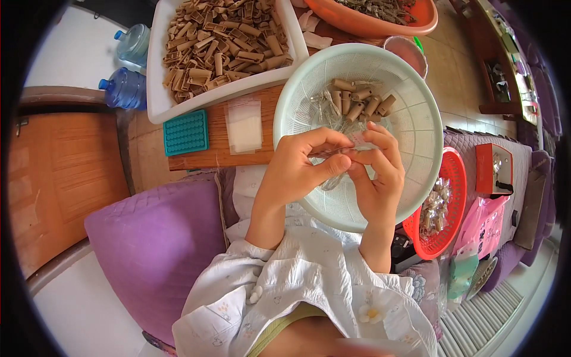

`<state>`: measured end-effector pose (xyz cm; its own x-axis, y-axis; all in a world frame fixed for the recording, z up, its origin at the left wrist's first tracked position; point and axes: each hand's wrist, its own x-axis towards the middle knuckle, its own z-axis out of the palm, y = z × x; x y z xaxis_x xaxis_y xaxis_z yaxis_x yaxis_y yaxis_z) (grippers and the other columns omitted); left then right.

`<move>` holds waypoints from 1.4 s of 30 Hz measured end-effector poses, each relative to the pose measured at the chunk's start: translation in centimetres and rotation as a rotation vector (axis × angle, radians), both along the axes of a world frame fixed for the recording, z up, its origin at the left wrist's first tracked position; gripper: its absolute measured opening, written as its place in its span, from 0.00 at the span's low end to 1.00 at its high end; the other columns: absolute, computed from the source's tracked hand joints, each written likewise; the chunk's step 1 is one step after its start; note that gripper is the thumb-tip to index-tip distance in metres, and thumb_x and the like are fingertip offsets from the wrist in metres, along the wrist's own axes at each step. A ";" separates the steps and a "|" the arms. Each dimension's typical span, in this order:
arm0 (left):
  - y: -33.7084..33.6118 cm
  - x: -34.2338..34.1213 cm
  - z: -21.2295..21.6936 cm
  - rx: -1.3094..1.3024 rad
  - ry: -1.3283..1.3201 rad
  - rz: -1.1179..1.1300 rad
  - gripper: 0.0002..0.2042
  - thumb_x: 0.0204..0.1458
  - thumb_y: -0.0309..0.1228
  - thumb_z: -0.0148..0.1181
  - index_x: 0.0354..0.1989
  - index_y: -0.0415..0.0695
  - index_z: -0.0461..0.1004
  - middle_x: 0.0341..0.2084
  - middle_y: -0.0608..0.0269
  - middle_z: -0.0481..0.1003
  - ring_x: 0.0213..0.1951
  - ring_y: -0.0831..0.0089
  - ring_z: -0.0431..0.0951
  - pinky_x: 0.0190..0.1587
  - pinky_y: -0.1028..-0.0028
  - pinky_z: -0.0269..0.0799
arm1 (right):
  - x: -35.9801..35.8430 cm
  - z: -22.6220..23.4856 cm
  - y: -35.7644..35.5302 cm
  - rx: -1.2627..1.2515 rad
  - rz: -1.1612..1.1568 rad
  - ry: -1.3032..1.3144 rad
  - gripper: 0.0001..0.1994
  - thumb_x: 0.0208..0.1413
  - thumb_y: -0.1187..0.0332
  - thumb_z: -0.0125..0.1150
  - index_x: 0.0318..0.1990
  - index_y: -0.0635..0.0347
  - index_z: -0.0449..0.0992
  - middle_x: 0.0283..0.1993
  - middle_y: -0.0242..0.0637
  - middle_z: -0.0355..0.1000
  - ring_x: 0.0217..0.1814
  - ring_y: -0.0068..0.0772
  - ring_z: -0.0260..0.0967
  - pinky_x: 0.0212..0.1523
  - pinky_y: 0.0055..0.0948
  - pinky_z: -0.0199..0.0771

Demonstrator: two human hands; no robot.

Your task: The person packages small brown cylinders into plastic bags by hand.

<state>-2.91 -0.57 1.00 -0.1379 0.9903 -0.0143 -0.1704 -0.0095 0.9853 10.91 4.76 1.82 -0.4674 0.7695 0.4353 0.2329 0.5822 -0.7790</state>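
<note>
My feed looks to me like a home: I see a purple quilted cloth seat cover [157, 229], a panelled orange-brown wooden door [68, 184] and two blue-capped plastic water jugs [125, 88]. One end resembles a work corner, with a white rectangular plastic tub [298, 37] heaped with brown tube-like pieces [223, 44] near a pale green round mesh basket [410, 160].

A: how's the scene lit?
B: brightly, tbh. White surface [68, 50] upper left is nearly washed out, and pale sheen is caught on the wooden door [71, 178].
A: sharpness?
B: middle's rendered pretty crisp, edges are bent fisheye-style, corners are swallowed by black.
</note>
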 end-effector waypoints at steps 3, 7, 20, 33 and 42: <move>0.2 0.2 -0.3 0.012 0.013 -0.016 0.16 0.43 0.35 0.61 0.36 0.35 0.70 0.32 0.61 0.73 0.35 0.76 0.72 0.39 0.78 0.67 | 0.1 0.1 0.0 -0.029 0.001 0.004 0.07 0.34 0.77 0.63 0.25 0.60 0.73 0.40 0.37 0.66 0.50 0.43 0.61 0.46 0.35 0.62; 0.4 0.5 -0.2 -0.008 -0.019 -0.044 0.19 0.43 0.36 0.61 0.39 0.36 0.68 0.33 0.60 0.73 0.35 0.77 0.72 0.38 0.79 0.68 | -1.0 0.3 -0.7 -0.333 -0.113 0.326 0.10 0.42 0.73 0.60 0.35 0.62 0.72 0.42 0.38 0.66 0.50 0.34 0.61 0.46 0.30 0.61; 1.0 1.8 0.1 0.475 0.663 0.446 0.15 0.37 0.31 0.64 0.36 0.43 0.72 0.34 0.61 0.73 0.27 0.75 0.71 0.26 0.80 0.67 | 0.7 -0.3 -0.5 -0.641 0.083 0.406 0.16 0.57 0.65 0.43 0.47 0.70 0.66 0.35 0.38 0.71 0.37 0.21 0.65 0.39 0.20 0.64; 0.2 1.1 1.0 0.541 0.954 0.377 0.12 0.28 0.23 0.60 0.27 0.46 0.76 0.28 0.70 0.75 0.19 0.76 0.64 0.22 0.81 0.62 | 0.7 1.8 -1.5 -0.273 0.032 -0.234 0.13 0.47 0.76 0.52 0.43 0.62 0.69 0.27 0.42 0.70 0.24 0.40 0.68 0.24 0.28 0.68; 0.0 1.3 0.4 0.468 0.877 0.319 0.07 0.28 0.19 0.59 0.20 0.43 0.74 0.23 0.66 0.74 0.17 0.75 0.68 0.18 0.80 0.64 | 0.9 1.4 -1.8 -0.075 0.115 -0.401 0.08 0.40 0.77 0.56 0.32 0.62 0.70 0.22 0.38 0.67 0.24 0.39 0.65 0.23 0.32 0.65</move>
<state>-1.63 -0.57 1.38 -0.1705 0.7868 0.5932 0.6808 -0.3411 0.6482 11.81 2.93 3.23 -0.6728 0.7252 0.1463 0.4632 0.5671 -0.6811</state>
